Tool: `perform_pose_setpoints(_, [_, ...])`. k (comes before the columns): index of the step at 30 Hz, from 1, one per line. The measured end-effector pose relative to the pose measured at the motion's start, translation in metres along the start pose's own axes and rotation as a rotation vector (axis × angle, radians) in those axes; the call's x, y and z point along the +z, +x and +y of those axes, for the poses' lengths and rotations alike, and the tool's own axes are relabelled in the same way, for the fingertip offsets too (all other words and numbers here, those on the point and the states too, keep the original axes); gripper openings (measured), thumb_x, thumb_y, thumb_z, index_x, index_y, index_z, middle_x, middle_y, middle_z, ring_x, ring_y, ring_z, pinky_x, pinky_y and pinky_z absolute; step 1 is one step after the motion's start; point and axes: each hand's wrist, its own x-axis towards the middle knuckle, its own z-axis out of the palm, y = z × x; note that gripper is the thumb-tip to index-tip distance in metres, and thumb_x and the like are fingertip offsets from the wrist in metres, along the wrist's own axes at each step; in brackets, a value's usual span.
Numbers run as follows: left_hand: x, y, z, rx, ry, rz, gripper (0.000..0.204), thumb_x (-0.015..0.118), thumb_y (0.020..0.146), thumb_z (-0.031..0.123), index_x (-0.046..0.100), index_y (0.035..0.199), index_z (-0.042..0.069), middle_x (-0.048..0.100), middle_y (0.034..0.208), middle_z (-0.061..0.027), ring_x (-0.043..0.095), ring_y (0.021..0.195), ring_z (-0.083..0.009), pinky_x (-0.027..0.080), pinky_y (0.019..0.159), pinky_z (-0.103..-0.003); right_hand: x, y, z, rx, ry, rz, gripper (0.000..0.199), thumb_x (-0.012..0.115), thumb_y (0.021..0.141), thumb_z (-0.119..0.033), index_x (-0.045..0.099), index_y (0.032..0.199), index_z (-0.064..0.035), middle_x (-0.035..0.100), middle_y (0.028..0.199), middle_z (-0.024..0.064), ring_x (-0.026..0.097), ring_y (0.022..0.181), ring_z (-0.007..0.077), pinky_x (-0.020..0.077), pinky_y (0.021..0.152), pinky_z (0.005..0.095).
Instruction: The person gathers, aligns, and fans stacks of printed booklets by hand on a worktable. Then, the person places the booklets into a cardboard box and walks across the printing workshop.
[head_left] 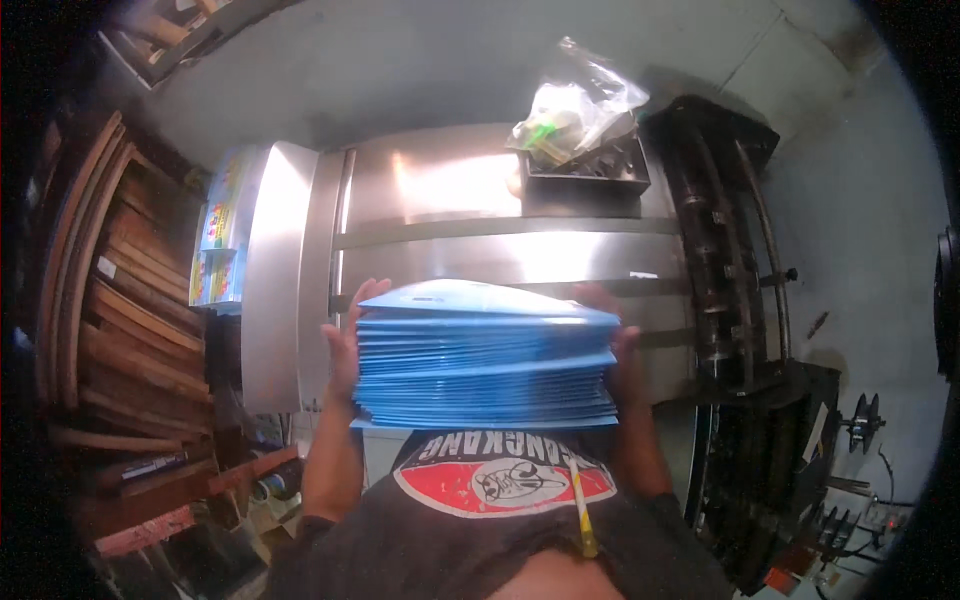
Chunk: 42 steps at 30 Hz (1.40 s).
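Note:
A thick stack of blue sheets is held between both hands, just above my chest and in front of a steel machine table. My left hand presses flat against the stack's left side, fingers pointing up. On the opposite side, my right hand clamps the stack, and its fingers are partly hidden behind the sheets. The stack's edges are uneven and slightly fanned.
A dark metal tray holding a clear plastic bag sits on the steel table's far end. Blue printed sheets stand at the table's left. Curved wooden pieces are stacked at left; black machinery stands at right.

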Motion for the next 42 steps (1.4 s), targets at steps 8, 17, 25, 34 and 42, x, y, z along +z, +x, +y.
perform_pose_setpoints(8, [0.0, 0.025, -0.009, -0.043, -0.111, 0.093, 0.091, 0.019, 0.09, 0.076, 0.036, 0.144, 0.004, 0.048, 0.134, -0.0192, 0.047, 0.123, -0.0266, 0.041, 0.104, -0.041, -0.012, 0.029, 0.014, 0.049, -0.026, 0.069, 0.093, 0.024, 0.089, -0.077, 0.038, 0.143, -0.0019, 0.041, 0.144, 0.0221, 0.04, 0.131, 0.0346, 0.0298, 0.111, 0.0448])
perform_pose_setpoints(17, [0.028, 0.001, 0.008, -0.102, -0.254, 0.286, 0.08, 0.025, 0.096, 0.067, 0.046, 0.131, -0.002, 0.059, 0.111, -0.0139, 0.062, 0.097, -0.022, 0.054, 0.084, -0.033, 0.005, 0.007, -0.004, 0.138, 0.177, 0.142, 0.083, 0.035, 0.093, -0.068, 0.036, 0.146, -0.0041, 0.04, 0.145, 0.0227, 0.038, 0.134, 0.0366, 0.0281, 0.113, 0.0447])
perform_pose_setpoints(25, [0.008, -0.005, -0.005, -0.154, 0.01, 0.149, 0.058, 0.03, 0.102, 0.052, 0.061, 0.097, 0.003, 0.063, 0.091, -0.0084, 0.062, 0.079, -0.015, 0.054, 0.072, -0.028, -0.017, 0.019, -0.033, 0.253, -0.16, -0.013, 0.062, 0.053, 0.097, -0.046, 0.044, 0.14, -0.0015, 0.053, 0.133, 0.0161, 0.05, 0.123, 0.026, 0.0361, 0.106, 0.0387])
perform_pose_setpoints(34, [0.005, 0.007, -0.012, 0.008, -0.027, 0.058, 0.041, 0.041, 0.097, 0.036, 0.061, 0.086, 0.002, 0.062, 0.095, -0.0149, 0.059, 0.091, -0.0223, 0.051, 0.084, -0.036, 0.044, 0.027, -0.098, -0.311, -1.406, -0.474, 0.026, 0.071, 0.082, -0.025, 0.07, 0.104, -0.0101, 0.065, 0.115, 0.0114, 0.059, 0.112, 0.0267, 0.0446, 0.097, 0.0435])
perform_pose_setpoints(42, [-0.001, 0.0, -0.008, 0.068, 0.137, -0.029, 0.038, 0.047, 0.092, 0.035, 0.061, 0.085, 0.0, 0.064, 0.094, -0.0175, 0.06, 0.091, -0.0247, 0.051, 0.082, -0.038, 0.024, 0.069, -0.136, -0.797, -1.092, 0.031, 0.016, 0.065, 0.084, -0.008, 0.071, 0.099, -0.0082, 0.072, 0.091, 0.0099, 0.068, 0.078, 0.0233, 0.053, 0.07, 0.038])
